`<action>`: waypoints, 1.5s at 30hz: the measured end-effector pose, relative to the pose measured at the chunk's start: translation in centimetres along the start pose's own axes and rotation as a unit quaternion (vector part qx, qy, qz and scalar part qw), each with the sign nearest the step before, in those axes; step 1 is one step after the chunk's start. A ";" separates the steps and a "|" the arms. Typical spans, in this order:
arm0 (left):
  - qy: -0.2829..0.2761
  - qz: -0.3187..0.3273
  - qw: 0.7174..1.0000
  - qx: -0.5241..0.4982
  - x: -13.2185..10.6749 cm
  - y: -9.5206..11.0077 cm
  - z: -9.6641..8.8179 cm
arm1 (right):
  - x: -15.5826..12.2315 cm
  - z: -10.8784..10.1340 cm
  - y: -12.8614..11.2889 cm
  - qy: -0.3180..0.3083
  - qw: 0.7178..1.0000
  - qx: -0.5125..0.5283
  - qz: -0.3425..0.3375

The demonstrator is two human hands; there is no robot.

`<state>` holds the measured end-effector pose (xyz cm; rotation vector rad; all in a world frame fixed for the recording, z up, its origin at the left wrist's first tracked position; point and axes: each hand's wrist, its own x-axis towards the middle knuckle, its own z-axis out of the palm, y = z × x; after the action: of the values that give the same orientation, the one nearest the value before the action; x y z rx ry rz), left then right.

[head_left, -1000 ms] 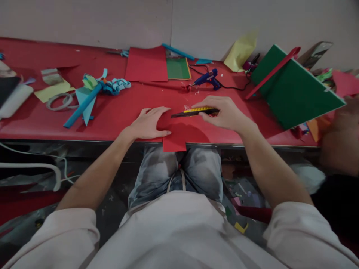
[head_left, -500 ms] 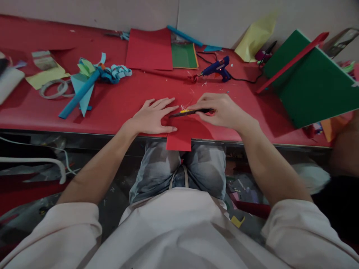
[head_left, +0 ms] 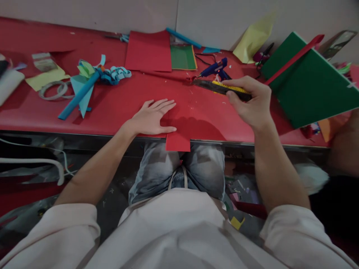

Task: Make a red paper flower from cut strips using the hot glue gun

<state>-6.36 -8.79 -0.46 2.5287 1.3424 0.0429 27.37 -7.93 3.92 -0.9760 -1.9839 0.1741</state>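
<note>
Red paper strip (head_left: 178, 144) is lying on the red surface (head_left: 112, 106), its near end sticking out past the edge and its far part blending into the similar colour, so its full outline is hard to tell. Slipping looks like the likeliest trouble: should the left hand (head_left: 151, 118) ease its pressure, or the overhanging end catch on the jeans (head_left: 154, 168), the strip could skew. The cutter (head_left: 221, 89) is pointing leftward, its tip appearing close to the glue gun (head_left: 211, 70); a careless swing could knock the gun, and bringing the blade down near the outstretched thumb would risk a nick. On the left, the fingers are spreading wide and flat, gripping nothing, with the thumb reaching onto the strip. The right hand (head_left: 252, 101) is pinching the cutter's rear between thumb and curled fingers, well apart from the strip; how far the blade is protruding, I cannot tell.
</note>
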 end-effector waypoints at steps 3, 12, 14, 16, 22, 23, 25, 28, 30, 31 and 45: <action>-0.008 -0.002 1.000 0.009 0.0 0.0 -0.1 | -0.3 -0.2 0.2 -0.016 1.000 -0.001 0.005; -0.016 0.010 0.999 0.035 0.0 -0.2 0.0 | -0.9 4.5 -1.5 -0.199 0.978 -0.003 -0.063; -0.016 0.010 0.999 0.034 0.0 -0.2 0.1 | -0.8 5.1 -1.5 -0.208 0.975 0.001 -0.075; -0.013 0.014 0.999 0.033 0.1 -0.3 0.2 | -0.6 5.2 -1.5 -0.215 0.973 0.006 -0.081; -0.022 0.016 0.999 0.032 0.2 -0.6 0.3 | 0.0 4.3 -1.6 -0.251 0.965 -0.007 -0.077; -0.026 0.016 0.999 0.032 0.2 -0.6 0.2 | 0.1 4.1 -1.7 -0.255 0.964 -0.014 -0.076; -0.031 0.015 0.999 0.032 0.2 -0.6 0.2 | 0.2 3.7 -1.7 -0.262 0.961 -0.032 -0.076; -0.031 0.014 0.999 0.033 0.2 -0.6 0.1 | 0.2 3.0 -1.6 -0.267 0.959 -0.053 -0.076; -0.027 0.013 0.999 0.034 0.1 -0.5 0.1 | 0.2 2.4 -1.5 -0.265 0.959 -0.063 -0.072; -0.026 0.012 0.999 0.034 0.1 -0.4 0.1 | 0.2 2.0 -1.4 -0.266 0.959 -0.069 -0.071; -0.020 0.003 0.999 0.039 0.0 -0.2 0.1 | -1.7 -2.5 2.4 -0.196 0.971 -0.126 -0.055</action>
<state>-6.51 -8.76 -0.58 2.5836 1.3452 -0.0581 31.17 -8.07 3.11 -1.0471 -2.4644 0.0547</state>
